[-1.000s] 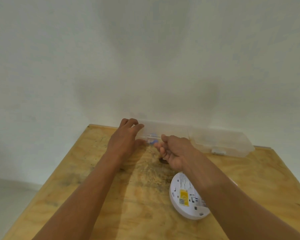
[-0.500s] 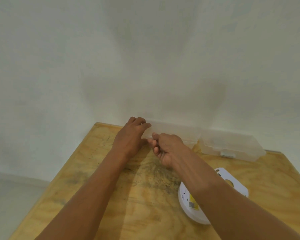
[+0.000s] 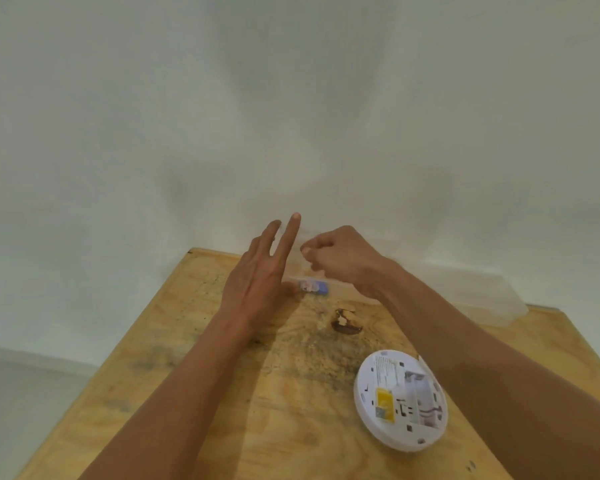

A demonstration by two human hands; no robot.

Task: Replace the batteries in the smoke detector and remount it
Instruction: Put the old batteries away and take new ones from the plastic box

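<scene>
Hands lifted; smoke detector [image 3: 400, 399] back-side up

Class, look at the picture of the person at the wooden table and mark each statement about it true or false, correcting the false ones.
1. The smoke detector lies on the table with its back side up. True.
2. The left hand is a closed fist. False: its fingers are stretched out.
3. The right hand grips the smoke detector. False: it is curled, raised near the clear plastic box.
4. The clear plastic box sits at the table's far edge, by the wall. True.
</scene>
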